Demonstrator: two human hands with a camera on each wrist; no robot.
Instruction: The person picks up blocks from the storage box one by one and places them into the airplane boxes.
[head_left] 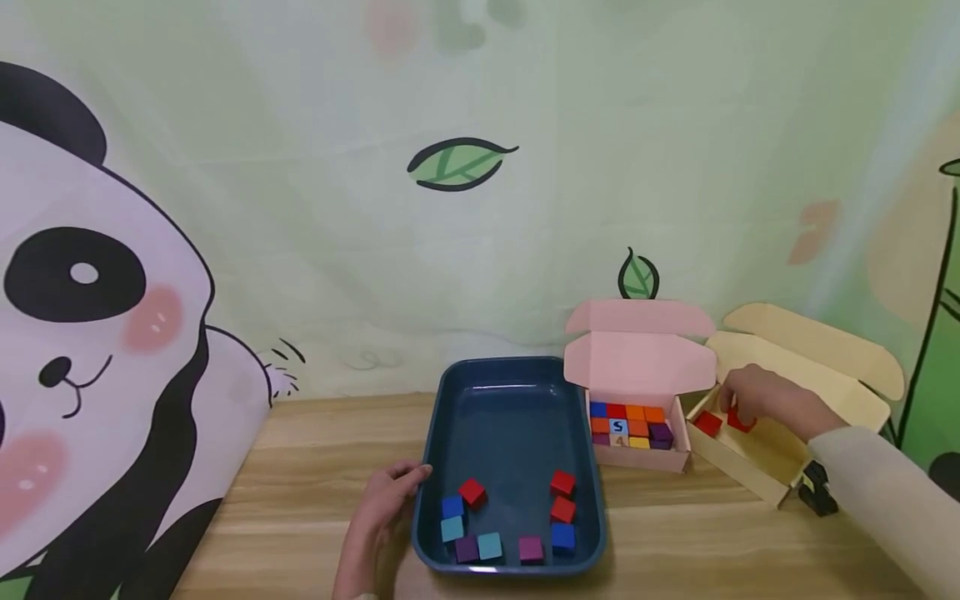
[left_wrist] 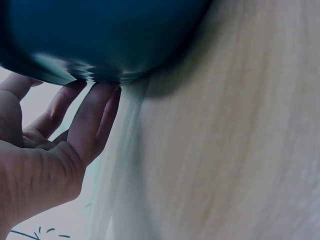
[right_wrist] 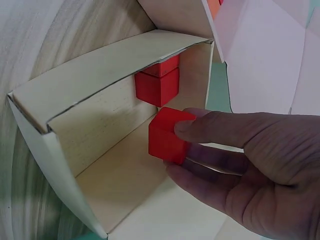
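Observation:
My right hand (head_left: pixel 761 396) is inside the cream cardboard box (head_left: pixel 738 462) and pinches a red cube (right_wrist: pixel 170 135) between thumb and fingers. More red cubes (right_wrist: pixel 159 85) sit in the box's corner, just beyond the held one. At the left side of the dark blue tray (head_left: pixel 517 433) is my left hand (head_left: pixel 386 500), its extended fingertips touching the tray's outer wall in the left wrist view. Along the tray's near half lie red cubes (head_left: pixel 562 483), blue cubes (head_left: pixel 562 537), light blue cubes (head_left: pixel 490 546) and purple cubes (head_left: pixel 531 550).
Between tray and cream box stands an open pink box (head_left: pixel 641 458) packed with coloured cubes, some bearing numbers. Both lids lean back toward a printed cloth backdrop (head_left: pixel 480 267). A small black object (head_left: pixel 819 490) lies right of the cream box on the wooden table (head_left: pixel 315 467).

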